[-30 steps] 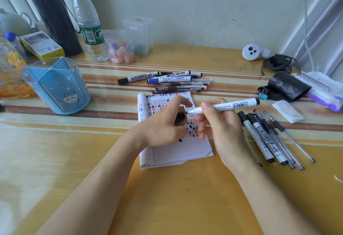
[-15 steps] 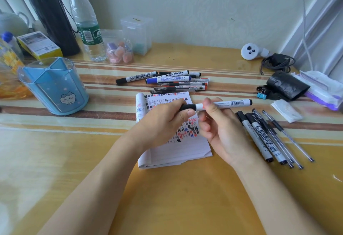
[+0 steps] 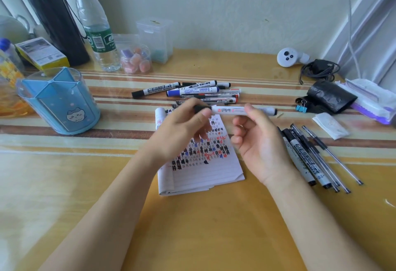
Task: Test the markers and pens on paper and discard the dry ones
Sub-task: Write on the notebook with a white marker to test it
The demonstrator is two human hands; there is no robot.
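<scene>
We hold the marker (image 3: 229,110) just above the far edge of the notepad (image 3: 205,172), with its long axis lying left to right. Our left hand (image 3: 180,133) pinches the black cap end. Our right hand (image 3: 259,142) pinches the white barrel, its other fingers loosely curled. The pens (image 3: 317,159) on the bench right of the notepad are nearer our right hand.

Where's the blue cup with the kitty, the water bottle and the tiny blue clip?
blue cup (image 3: 53,108), head view, on its front wall.
water bottle (image 3: 99,39), head view, on its green label.
blue clip (image 3: 301,108), head view, on its blue body.
</scene>
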